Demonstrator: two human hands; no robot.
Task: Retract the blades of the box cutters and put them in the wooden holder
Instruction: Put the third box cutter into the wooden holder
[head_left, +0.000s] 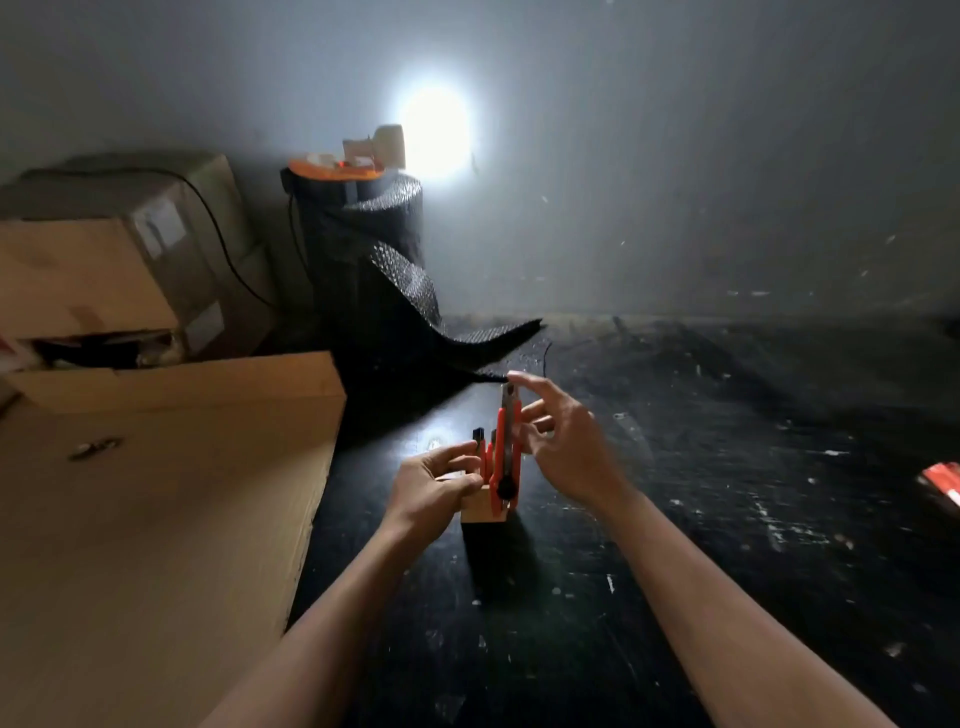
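Note:
A small wooden holder (483, 512) stands on the dark floor in the middle of the view. An orange box cutter (506, 452) stands upright in it, its metal tip pointing up. A second orange cutter (484, 451) with a black end sits just left of it in the holder. My left hand (434, 486) grips the holder's left side at its top. My right hand (563, 447) is right of the tall cutter, fingers spread, with the index fingertip touching the cutter's top end.
A large flat cardboard box (156, 499) lies at the left, with more stacked boxes (114, 265) behind it. A black mesh roll (374, 270) stands behind the holder by the wall. A red object (943, 483) lies at the right edge.

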